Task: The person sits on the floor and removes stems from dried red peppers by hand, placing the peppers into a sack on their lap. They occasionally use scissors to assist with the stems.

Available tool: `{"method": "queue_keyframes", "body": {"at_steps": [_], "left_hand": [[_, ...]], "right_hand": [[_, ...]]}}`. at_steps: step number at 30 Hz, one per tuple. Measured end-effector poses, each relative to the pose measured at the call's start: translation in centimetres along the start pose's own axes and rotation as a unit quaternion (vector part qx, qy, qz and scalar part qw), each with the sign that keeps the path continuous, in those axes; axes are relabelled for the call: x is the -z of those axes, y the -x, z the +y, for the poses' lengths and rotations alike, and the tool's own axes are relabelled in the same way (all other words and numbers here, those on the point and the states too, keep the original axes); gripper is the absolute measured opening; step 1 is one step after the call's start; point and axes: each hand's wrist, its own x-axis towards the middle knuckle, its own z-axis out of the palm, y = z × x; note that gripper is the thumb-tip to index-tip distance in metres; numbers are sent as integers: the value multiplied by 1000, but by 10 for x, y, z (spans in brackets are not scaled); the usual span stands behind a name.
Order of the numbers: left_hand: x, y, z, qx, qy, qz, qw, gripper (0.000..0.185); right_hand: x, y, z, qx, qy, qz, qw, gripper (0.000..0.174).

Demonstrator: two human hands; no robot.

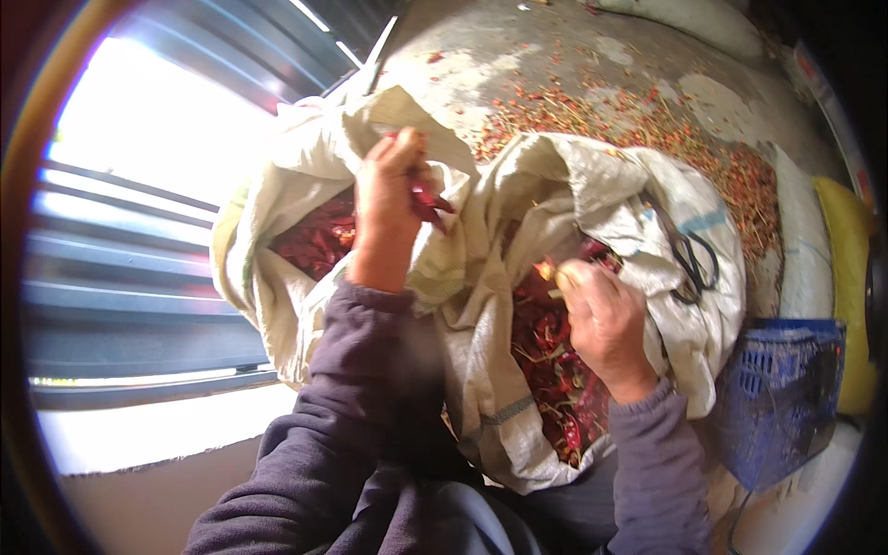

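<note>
Dried red chili peppers (431, 201) stick out of my left hand (392, 187), which is closed around them above the left woven sack (291, 305). Inside that sack lie more dark red chilies (316, 239). Over the right woven sack (485, 388), my right hand (603, 312) pinches a small pale and orange piece (546, 269), probably a pepper stem end, between thumb and fingers. Dried chilies with stems (562, 368) fill the opening of this sack below the hand. Black-handled scissors (694, 267) rest on the sack's folded rim, right of my right hand.
Chili stems and scraps (645, 125) are heaped on the concrete floor behind the sacks. A blue plastic crate (777, 402) stands at the right, near a yellow sack (846, 291) and a white one (805, 236). Corrugated metal sheeting (139, 277) borders the left side.
</note>
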Motion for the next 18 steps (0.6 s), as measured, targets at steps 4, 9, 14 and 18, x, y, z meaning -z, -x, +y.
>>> {"method": "queue_keyframes", "body": {"at_steps": [4,9,14,18], "left_hand": [[105,-10,54,-24,-263,32,964,19],[249,-34,-17,-95,-764,-7,638,25],[353,-126,-81,-109,-854,0,509,33],[349,-173,-74,48,-695,-24,717,34]], "right_hand": [[6,13,0,-90,11,-38,995,9],[1,16,0,-289,-93,-58,951,14],[-11,17,15,-365,-183,-63,911,18],[-18,15,37,-448,-201,-85,867,20]]}}
